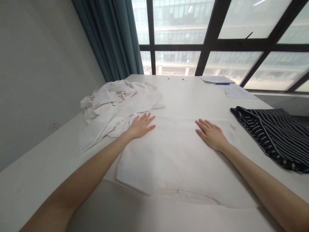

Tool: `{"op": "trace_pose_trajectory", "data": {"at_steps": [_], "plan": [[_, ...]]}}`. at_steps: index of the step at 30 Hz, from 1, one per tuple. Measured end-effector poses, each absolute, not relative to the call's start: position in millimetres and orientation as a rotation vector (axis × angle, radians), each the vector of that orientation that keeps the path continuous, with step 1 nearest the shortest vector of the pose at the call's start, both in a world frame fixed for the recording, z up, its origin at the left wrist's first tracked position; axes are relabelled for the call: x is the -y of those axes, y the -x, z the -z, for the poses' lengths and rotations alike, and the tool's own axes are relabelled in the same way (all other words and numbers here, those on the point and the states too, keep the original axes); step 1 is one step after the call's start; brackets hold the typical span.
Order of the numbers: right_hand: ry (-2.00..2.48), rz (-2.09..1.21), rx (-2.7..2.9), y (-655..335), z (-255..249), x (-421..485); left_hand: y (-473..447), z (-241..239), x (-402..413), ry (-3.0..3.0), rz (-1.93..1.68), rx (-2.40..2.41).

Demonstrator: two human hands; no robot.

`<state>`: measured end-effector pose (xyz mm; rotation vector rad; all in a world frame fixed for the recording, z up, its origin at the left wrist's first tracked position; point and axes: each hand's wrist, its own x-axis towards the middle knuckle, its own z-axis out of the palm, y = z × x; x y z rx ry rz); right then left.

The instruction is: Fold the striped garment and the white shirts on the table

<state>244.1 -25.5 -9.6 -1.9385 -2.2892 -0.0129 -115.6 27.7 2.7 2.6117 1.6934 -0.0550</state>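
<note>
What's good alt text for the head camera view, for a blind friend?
The left hand and right hand rest on a white cloth spread on a table. Crumpled fabric lies at left, striped fabric at right, a window behind.

Your L hand (142,126): bare, slim-fingered | your R hand (212,134): bare, ditto | your forearms (96,169): bare, slim, tapering

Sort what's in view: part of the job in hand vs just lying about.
In the job:
- left hand and right hand, palms down
- white cloth, spread flat under both

Apparently lying about:
- crumpled white pile, left; link to the job unclear
- striped cloth, right
- papers, far end
- blue pen by them
</note>
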Motion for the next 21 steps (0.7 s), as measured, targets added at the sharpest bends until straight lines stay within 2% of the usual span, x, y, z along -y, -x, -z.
{"op": "trace_pose_trajectory", "data": {"at_steps": [6, 16, 21], "plan": [[2.044, 0.062, 2.229, -279, 14, 27, 143, -1, -33, -2.611, 0.069, -1.860], [2.108, 0.249, 2.045, -304, 17, 29, 144, 4, -34, -2.648, 0.027, -1.876], [2.174, 0.236, 1.996, -314, 19, 26, 143, 3, -33, -2.646, 0.037, -1.884]]}}
